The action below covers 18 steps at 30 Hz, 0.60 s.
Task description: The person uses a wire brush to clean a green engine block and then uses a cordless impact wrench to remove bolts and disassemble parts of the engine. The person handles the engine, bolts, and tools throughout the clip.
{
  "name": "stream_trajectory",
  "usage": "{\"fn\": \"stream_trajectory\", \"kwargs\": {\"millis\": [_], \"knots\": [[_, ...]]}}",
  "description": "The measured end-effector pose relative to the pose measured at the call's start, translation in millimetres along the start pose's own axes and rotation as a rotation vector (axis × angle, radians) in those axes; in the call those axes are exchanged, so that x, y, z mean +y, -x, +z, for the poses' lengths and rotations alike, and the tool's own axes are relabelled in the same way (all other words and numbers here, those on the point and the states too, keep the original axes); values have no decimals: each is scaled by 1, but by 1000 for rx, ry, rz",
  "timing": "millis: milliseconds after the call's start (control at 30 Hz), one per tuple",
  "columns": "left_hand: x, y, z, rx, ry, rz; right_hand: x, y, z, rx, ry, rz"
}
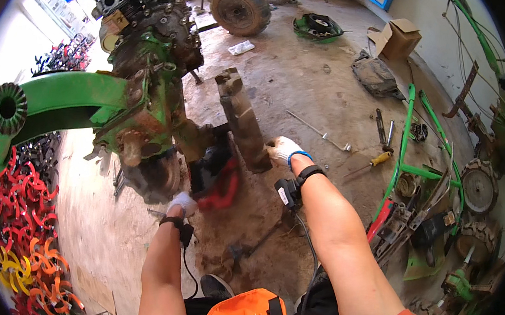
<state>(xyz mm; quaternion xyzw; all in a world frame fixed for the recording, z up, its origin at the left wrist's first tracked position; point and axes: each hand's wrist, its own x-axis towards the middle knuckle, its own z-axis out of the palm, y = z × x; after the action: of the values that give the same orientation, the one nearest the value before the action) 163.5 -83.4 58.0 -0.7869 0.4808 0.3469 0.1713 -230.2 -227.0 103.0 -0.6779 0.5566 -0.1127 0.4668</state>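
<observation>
A green and rust-stained machine body (151,115) with a bare engine on top stands ahead of me. Beside it a long grey-brown block, wooden by its look, (242,122) rises at a slight tilt. My right hand (284,149), in a white glove, is closed at the block's lower right edge; its fingertips are partly hidden. Low down by the machine, my left hand (182,204), also gloved, is smeared by motion, so its fingers do not show clearly. A blurred red and black part (222,188) lies just right of it, and I cannot tell whether they touch.
On the floor to the right lie a long metal rod (321,131), a yellow-handled screwdriver (380,158) and green frame tubes (399,161). A cardboard box (396,39) sits by the wall. Red curved blades (13,202) are heaped at left. A wheel (240,8) stands behind.
</observation>
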Motion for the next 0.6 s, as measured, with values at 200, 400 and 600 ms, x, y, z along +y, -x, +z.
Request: {"fn": "stream_trajectory", "kwargs": {"millis": [200,400,600], "knots": [[11,18,-6,138,18,-13,-2,4,-3,14,52,-7],[10,17,-8,1,165,-81,-5,6,-3,-3,29,79],[2,9,-2,78,107,-14,-7,8,-3,-52,-106,168]]}}
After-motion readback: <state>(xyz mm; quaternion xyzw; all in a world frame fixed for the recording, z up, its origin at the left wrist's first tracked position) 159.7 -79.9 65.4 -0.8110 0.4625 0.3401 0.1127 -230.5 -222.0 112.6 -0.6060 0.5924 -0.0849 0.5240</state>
